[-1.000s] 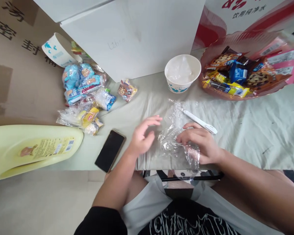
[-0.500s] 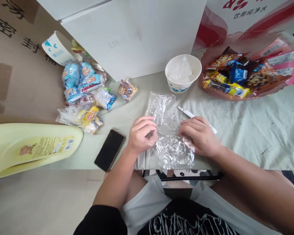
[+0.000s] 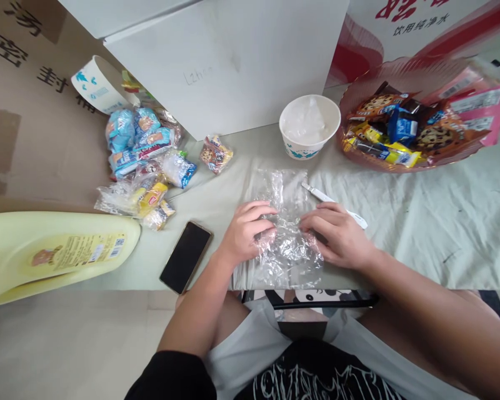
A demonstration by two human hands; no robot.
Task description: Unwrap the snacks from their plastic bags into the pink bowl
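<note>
A thin, crinkled clear plastic bag (image 3: 290, 245) is lying flat on the creased pale cloth (image 3: 435, 222), between the left hand (image 3: 250, 233) and the right hand (image 3: 339, 236). Both are touching its sides with bent fingers — whether these are pinching it, I cannot tell. Beyond, a round paper cup (image 3: 300, 151) is holding translucent plastic (image 3: 311, 119); at far right, a scalloped pink bowl (image 3: 404, 71) is holding wrapped cookies (image 3: 381, 103).

The shirt (image 3: 308, 351) is black, with spiky white outlined lettering (image 3: 323, 383) across the front, too stylised to read. The left sleeve (image 3: 173, 378) is short and plain black, leaving the left forearm (image 3: 200, 305) bare. The shorts (image 3: 239, 344) are pale grey, with wide legs and soft creases. The left hand (image 3: 245, 232) is bare, as are the right hand (image 3: 339, 233) and right forearm (image 3: 429, 303).
</note>
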